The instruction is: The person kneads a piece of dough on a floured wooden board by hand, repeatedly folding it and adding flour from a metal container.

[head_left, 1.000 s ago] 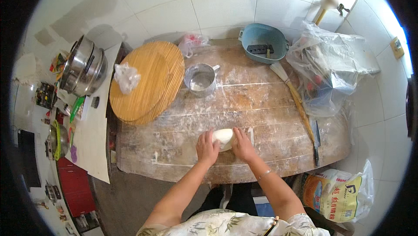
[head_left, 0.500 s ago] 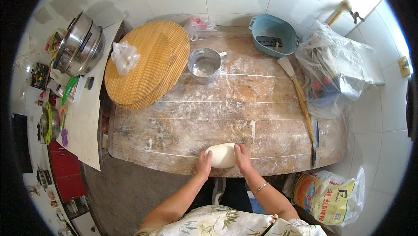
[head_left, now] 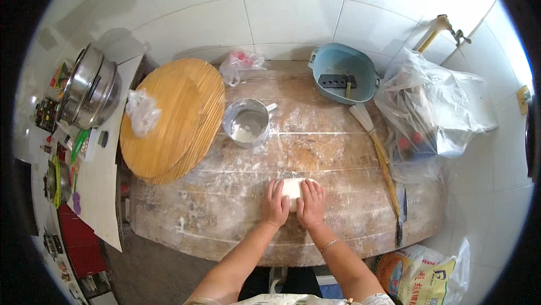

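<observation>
Dough [head_left: 292, 188] sits farther onto the table [head_left: 220, 215] — left hand [head_left: 275, 206] and right hand [head_left: 311, 206] now grip it, fingers overtop (kneading, apparently).

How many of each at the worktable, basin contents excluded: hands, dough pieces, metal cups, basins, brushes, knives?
Hands: 2 (left hand, right hand)
Dough pieces: 1
Metal cup: 1
Basin: 1
Brush: 1
Knife: 1
Total: 7
</observation>
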`<move>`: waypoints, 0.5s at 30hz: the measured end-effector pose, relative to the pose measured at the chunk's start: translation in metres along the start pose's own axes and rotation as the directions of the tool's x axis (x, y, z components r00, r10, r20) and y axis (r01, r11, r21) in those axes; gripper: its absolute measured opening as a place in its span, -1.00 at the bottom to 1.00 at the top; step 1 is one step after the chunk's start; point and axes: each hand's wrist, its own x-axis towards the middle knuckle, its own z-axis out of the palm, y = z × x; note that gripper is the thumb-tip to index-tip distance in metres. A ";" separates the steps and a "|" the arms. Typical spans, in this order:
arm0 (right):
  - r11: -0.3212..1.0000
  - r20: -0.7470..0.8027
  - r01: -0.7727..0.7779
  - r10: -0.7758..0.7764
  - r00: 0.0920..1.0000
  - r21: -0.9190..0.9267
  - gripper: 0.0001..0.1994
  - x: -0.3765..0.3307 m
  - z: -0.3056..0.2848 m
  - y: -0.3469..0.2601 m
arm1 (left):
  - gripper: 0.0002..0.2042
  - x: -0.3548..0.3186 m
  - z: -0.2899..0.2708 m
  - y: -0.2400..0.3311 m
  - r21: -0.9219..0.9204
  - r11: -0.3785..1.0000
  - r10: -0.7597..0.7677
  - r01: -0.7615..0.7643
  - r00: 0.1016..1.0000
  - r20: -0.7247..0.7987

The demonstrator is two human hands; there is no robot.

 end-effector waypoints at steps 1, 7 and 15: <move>0.998 -0.091 0.022 -0.017 0.996 0.058 -0.56 0.006 0.005 0.002 | -0.59 0.002 0.006 -0.008 0.030 0.999 0.018 -0.017 0.999 -0.046; 0.977 -0.047 -0.146 0.155 0.987 0.154 -0.74 0.057 0.006 0.011 | -0.67 0.052 0.022 -0.007 -0.072 0.997 0.020 -0.029 0.993 -0.120; 0.978 -0.119 -0.182 0.194 0.974 0.100 -0.81 0.106 0.025 0.041 | -0.79 0.114 0.048 0.003 -0.103 0.990 -0.106 0.092 0.984 -0.141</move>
